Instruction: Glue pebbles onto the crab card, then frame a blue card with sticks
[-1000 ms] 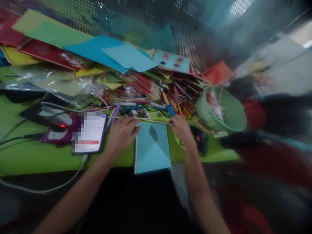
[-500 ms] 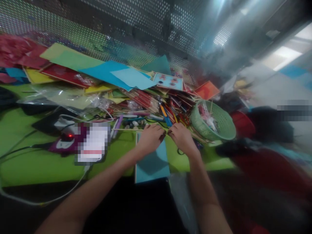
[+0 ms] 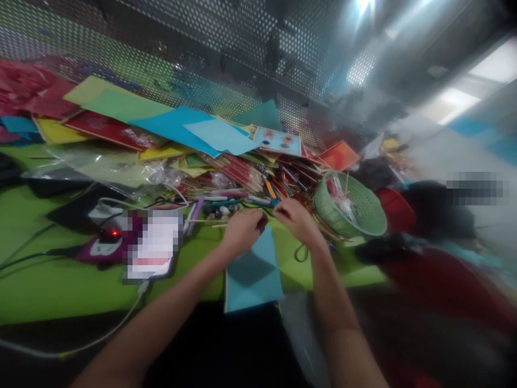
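My left hand (image 3: 244,231) is closed around a thin wooden stick (image 3: 205,220), which sticks out to the left. A shorter pale stick end (image 3: 218,226) shows just below it. Under this hand lies a light blue card (image 3: 255,275) with a pale edge, near the front of the table. My right hand (image 3: 297,222), fingers pinched together, is a small gap to the right of the left one. Whatever sits between its fingertips is too small to make out. An orange and blue cutter (image 3: 271,191) lies just beyond the right hand.
A green basket (image 3: 365,218) holding plastic-wrapped items stands to the right. Coloured sheets (image 3: 173,126), sticks and pens pile up along the back. A phone (image 3: 155,245) and a purple power strip (image 3: 95,249) with cables lie left on the green tabletop (image 3: 48,291).
My hands, nearly touching before, have moved slightly apart. A second, shorter stick end now shows by the left hand. The camera view has shifted a little.
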Action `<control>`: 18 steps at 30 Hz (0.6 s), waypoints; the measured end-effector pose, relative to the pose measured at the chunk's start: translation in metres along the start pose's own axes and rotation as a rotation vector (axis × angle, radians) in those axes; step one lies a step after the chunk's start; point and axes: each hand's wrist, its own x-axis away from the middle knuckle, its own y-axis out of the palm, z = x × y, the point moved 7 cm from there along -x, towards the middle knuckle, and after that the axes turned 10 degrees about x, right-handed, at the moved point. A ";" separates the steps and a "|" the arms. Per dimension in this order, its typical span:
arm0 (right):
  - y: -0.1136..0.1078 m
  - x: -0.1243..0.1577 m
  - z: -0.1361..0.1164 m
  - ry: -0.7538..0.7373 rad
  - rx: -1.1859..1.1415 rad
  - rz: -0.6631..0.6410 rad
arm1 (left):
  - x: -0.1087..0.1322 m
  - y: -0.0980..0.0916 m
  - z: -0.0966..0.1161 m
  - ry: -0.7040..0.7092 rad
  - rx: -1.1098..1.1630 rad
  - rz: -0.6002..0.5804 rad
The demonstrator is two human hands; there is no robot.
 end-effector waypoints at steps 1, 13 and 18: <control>0.000 -0.008 0.012 0.073 -0.036 0.023 | 0.000 -0.003 -0.004 -0.013 0.014 0.018; 0.060 -0.088 0.064 0.543 0.304 -0.142 | -0.001 -0.034 -0.037 -0.157 0.476 0.271; 0.042 -0.080 0.082 0.615 0.276 -0.094 | 0.001 -0.036 -0.046 -0.242 0.625 0.322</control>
